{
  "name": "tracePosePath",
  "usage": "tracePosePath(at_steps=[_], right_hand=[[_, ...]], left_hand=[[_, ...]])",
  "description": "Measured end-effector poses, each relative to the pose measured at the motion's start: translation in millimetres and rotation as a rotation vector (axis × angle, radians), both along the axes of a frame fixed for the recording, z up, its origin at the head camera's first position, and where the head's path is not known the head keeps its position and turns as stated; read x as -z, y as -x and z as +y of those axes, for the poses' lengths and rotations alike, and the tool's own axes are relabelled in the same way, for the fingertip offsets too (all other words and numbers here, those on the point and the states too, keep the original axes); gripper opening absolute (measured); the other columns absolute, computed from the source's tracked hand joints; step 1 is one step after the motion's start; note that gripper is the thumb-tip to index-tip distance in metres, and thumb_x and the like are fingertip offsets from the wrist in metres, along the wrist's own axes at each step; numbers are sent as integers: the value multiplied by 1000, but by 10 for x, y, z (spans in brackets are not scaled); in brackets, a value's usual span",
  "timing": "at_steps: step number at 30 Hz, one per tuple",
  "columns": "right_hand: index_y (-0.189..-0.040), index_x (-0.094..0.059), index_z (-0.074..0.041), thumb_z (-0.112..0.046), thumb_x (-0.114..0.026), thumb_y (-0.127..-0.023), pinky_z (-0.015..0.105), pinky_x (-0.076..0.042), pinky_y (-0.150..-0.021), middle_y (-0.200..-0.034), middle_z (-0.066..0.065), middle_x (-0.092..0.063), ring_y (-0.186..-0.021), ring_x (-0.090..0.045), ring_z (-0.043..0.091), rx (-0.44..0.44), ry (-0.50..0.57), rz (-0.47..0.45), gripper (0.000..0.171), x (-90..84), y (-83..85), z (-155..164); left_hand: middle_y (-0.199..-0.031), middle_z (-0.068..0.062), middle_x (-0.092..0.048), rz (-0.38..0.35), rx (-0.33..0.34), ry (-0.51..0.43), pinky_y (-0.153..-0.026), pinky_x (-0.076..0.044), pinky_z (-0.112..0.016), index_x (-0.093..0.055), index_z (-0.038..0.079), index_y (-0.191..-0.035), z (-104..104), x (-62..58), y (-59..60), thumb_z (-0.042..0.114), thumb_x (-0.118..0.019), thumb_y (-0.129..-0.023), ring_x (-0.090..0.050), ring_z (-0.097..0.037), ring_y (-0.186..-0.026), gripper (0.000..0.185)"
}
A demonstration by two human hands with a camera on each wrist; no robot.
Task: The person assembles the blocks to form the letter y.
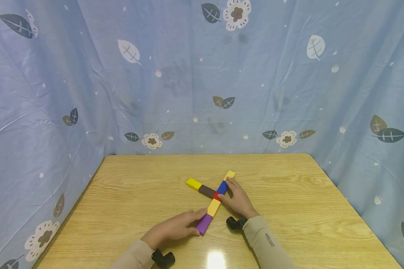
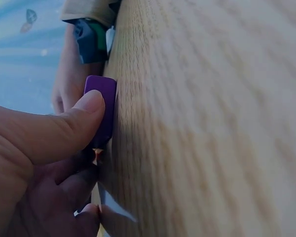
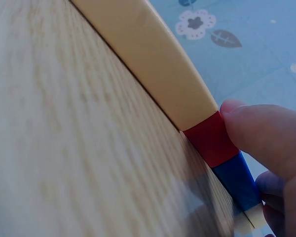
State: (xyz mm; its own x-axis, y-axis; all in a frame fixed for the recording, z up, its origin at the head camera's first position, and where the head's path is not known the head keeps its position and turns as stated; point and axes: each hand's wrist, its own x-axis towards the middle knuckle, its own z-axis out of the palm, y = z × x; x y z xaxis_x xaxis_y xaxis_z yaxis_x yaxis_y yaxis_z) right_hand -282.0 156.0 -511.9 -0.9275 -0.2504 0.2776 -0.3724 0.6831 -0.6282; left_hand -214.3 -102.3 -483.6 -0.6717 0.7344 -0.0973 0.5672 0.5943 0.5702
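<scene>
Coloured wooden blocks lie end to end on the table in a cross-like shape. My left hand (image 1: 176, 225) holds the purple block (image 1: 204, 224) at the near end of the long row; its thumb presses the block's end in the left wrist view, and the index finger reaches the pale yellow block (image 1: 213, 207). Over the upper row rests my right hand (image 1: 238, 200), its thumb touching the red block (image 3: 212, 140). Its other fingers lie along the blue block (image 1: 222, 187), close to another pale yellow block (image 1: 229, 175) at the far end.
A side branch runs left from the red block: a dark brown block (image 1: 207, 191), then a bright yellow block (image 1: 193, 184). The wooden table (image 1: 131, 186) extends around the blocks. A blue patterned curtain (image 1: 181, 74) encloses its back and sides.
</scene>
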Motion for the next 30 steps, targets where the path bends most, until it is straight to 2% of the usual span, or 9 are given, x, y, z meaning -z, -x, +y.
tracePosePath(at_steps=[8,15,21,30], right_hand=[[-140,-41,5,-40,-66,-87,52,-28,-113,-149,20,-36,-140,-29,38,-2,-9,-2,74,1,3,-4],[-141,-40,5,-41,-65,-88,53,-28,-113,-149,19,-36,-140,-29,38,-5,-15,-7,74,16,23,-18],[-141,-40,4,-42,-66,-87,52,-28,-114,-150,19,-35,-140,-29,38,-2,-15,-10,75,43,29,-7],[-140,-41,5,-42,-64,-88,54,-29,-112,-149,20,-36,-138,-31,40,21,29,33,75,85,56,59]], left_hand=[[-156,-7,-24,0,9,-1,-116,-24,-49,-22,13,-152,-8,17,4,29,-58,-93,-27,-27,-142,71],[-155,-9,-27,13,3,-40,-116,-23,-49,-21,10,-152,-25,51,14,38,-59,-92,-30,-25,-141,76],[-154,-7,-29,-28,-53,-64,-114,-27,-49,-23,11,-151,-40,69,-1,49,-56,-91,-31,-32,-140,79],[-154,-8,-28,-34,-121,-110,-115,-27,-46,-26,7,-150,-107,54,23,46,-50,-96,-30,-28,-141,71]])
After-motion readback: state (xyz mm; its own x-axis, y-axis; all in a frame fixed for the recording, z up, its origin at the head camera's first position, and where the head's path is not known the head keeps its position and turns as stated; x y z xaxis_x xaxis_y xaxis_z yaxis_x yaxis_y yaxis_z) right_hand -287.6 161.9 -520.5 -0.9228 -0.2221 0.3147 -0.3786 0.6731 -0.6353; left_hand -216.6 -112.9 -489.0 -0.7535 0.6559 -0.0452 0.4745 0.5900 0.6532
